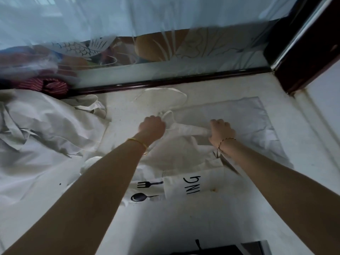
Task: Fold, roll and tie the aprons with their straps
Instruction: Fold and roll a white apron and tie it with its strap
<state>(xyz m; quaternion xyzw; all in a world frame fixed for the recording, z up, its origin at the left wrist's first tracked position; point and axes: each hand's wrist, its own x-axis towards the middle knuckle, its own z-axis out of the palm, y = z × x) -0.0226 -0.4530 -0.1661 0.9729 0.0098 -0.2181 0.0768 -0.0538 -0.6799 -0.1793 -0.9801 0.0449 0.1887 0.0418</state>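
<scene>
Centre frame: apron [230, 116], its bunched fold [187, 128] held at both ends.
Grip clamped on the fold by left hand [151, 127] and right hand [221, 132]; long axis runs left–right between them, neither hand nearer.

Head-worn view, forward and downward.

Sheer curtain [128, 17], dark wooden rail [165, 82], black object [211, 251] at bottom.
</scene>
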